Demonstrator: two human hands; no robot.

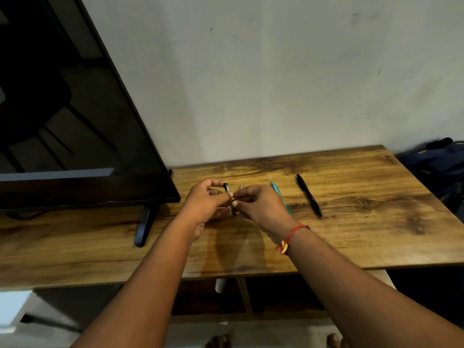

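Note:
My left hand (204,202) and my right hand (261,205) meet above the middle of the wooden table (364,197). The left fingers pinch a dark pen part (226,188) with a black tip that stands upright. Beside it, a thin grey pen piece (241,187) pokes up from the fingers of my right hand, which pinch it. Where the two pieces meet is hidden behind my fingertips. A blue pen (280,197) lies on the table just behind my right hand. A black pen (310,195) lies farther right.
A large dark flat screen (62,109) on black feet (145,226) fills the left half of the table. A grey wall rises behind. A dark blue bag (439,162) sits off the table's right end. Bare toes (219,341) show on the floor below.

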